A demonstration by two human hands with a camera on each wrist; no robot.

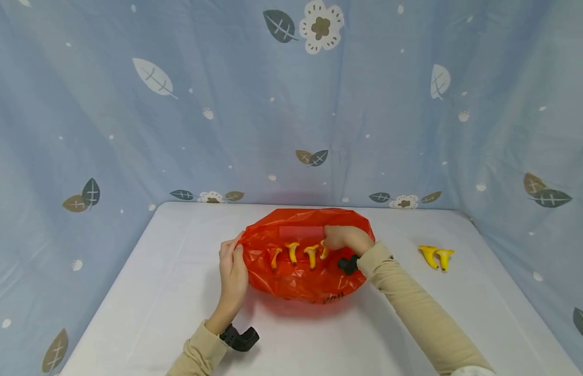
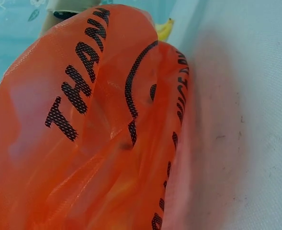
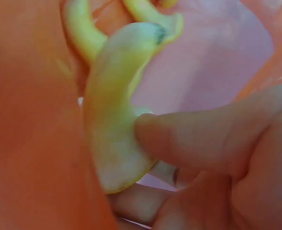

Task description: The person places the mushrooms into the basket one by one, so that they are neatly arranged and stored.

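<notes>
Sleeves (image 1: 204,349) in tan, left hand (image 1: 234,271) gripping the left rim of a red bag (image 1: 296,286), right hand (image 1: 346,238) inside pinching a yellow mushroom (image 3: 114,105), three mushrooms (image 1: 293,253) to its left, mushroom pair (image 1: 429,256) on the white table (image 1: 155,303) at right, far blue curtain (image 1: 235,125)

Left hand (image 1: 234,274), right hand (image 1: 346,238): bare. Left sleeve (image 1: 197,351), right sleeve (image 1: 415,308): beige, creased. Left wrist device (image 1: 239,339): black, curved; right wrist device (image 1: 348,265): black. White patch (image 1: 472,371) at right sleeve's near end, possibly fabric.
</notes>
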